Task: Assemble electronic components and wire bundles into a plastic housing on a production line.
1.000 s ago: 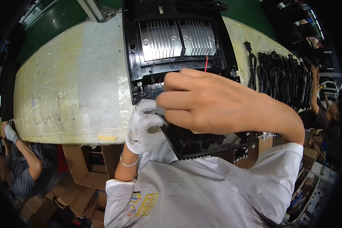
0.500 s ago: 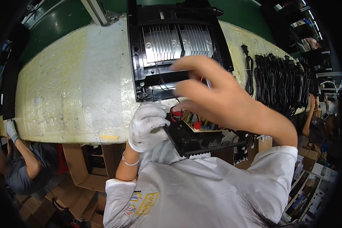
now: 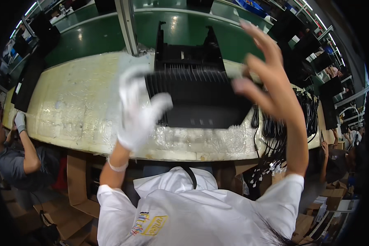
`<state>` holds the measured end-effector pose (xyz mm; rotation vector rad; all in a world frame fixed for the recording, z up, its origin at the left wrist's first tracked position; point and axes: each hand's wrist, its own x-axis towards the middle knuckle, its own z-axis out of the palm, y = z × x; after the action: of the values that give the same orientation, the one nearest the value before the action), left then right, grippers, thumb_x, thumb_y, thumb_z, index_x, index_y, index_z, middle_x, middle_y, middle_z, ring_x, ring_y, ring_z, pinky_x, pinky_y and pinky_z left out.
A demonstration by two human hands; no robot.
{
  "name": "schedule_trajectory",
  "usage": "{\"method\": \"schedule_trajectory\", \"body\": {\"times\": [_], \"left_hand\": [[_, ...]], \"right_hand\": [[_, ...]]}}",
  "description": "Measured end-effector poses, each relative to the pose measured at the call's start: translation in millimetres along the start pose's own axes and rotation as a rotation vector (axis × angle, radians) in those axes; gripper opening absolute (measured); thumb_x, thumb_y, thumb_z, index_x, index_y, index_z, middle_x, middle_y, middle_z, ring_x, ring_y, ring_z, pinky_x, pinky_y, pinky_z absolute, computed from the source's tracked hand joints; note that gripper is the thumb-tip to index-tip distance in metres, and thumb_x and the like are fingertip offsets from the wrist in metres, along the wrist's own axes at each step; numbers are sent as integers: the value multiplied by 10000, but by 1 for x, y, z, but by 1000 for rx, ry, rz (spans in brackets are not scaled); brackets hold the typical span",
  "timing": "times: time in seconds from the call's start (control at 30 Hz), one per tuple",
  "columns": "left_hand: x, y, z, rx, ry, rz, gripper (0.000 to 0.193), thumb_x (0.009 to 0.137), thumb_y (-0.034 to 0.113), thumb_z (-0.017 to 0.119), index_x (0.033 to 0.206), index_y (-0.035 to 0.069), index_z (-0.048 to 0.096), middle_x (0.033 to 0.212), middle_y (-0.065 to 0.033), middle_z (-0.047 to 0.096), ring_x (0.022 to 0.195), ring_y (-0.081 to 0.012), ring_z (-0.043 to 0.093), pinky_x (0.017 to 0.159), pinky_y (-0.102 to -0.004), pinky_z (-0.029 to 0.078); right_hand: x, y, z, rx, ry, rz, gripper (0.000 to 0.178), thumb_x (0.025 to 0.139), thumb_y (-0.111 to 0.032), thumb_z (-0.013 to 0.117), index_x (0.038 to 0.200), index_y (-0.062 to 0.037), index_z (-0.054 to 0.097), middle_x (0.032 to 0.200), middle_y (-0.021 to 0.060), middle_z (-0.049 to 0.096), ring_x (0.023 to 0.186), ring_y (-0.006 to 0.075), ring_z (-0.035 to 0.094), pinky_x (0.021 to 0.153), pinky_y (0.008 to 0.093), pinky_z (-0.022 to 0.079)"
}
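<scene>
A black plastic cover [image 3: 199,100] with ribbed edges lies over the near part of a larger black housing [image 3: 188,53]. Silver heatsink fins show just beyond the cover's far edge. My left hand [image 3: 137,108], in a white glove and blurred, is at the cover's left edge with thumb and fingers apart. Whether it touches the cover I cannot tell. Bare and raised, my right hand [image 3: 270,78] is near the cover's right end, fingers spread and nothing in them. The inside of the housing under the cover is hidden.
Bundled black power cords [image 3: 274,123] lie on the right of the film-covered table [image 3: 78,102]. A metal post [image 3: 127,28] stands at the table's far edge, before a green surface [image 3: 86,37]. Cardboard boxes [image 3: 78,180] are below. A co-worker [image 3: 20,151] is at the left.
The cover, earlier tilted near me with its wires and circuit board showing, now lies over the housing with its outer face up. My left hand has let go; both hands have moved farther out.
</scene>
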<state>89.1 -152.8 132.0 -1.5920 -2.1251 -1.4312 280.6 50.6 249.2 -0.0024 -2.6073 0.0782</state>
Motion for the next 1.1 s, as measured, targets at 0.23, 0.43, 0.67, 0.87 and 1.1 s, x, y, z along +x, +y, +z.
{"method": "schedule_trajectory", "body": {"times": [0.23,0.43,0.67,0.87,1.1], "left_hand": [[57,-13,17,47,-327,-163,998,684,437,830,1456,13,361,1498,-271,319,1398,-443,306,1157,-440,300],[47,-14,10,17,-452,-272,980,636,411,836,1474,160,393,1374,-270,475,1312,-433,413,1128,-423,338],[63,-19,34,3,-386,-317,923,627,365,836,1442,156,458,1296,-232,546,1218,-381,523,1068,-428,405],[164,-43,73,-29,-396,-287,880,701,397,806,1405,-3,459,1269,-247,601,1160,-312,604,1022,-351,447],[266,-95,177,-24,-359,-205,849,753,514,736,1418,57,473,1266,-223,611,1163,-323,602,1005,-348,454]], "right_hand": [[44,119,123,101,-16,267,334,992,-297,495,971,12,622,1414,335,394,1334,485,345,1126,489,272],[-51,125,77,3,-547,222,686,835,-321,679,1341,65,423,1471,343,318,1362,470,340,1150,476,282],[-101,53,108,438,-609,349,862,904,-430,643,1350,198,258,823,311,595,740,435,617,702,466,496],[-49,119,133,512,-402,627,525,912,-187,608,1256,142,387,672,195,568,570,255,555,582,386,449],[-48,263,205,379,68,665,596,907,-73,598,1425,38,325,835,118,595,650,174,540,612,317,465]]}}
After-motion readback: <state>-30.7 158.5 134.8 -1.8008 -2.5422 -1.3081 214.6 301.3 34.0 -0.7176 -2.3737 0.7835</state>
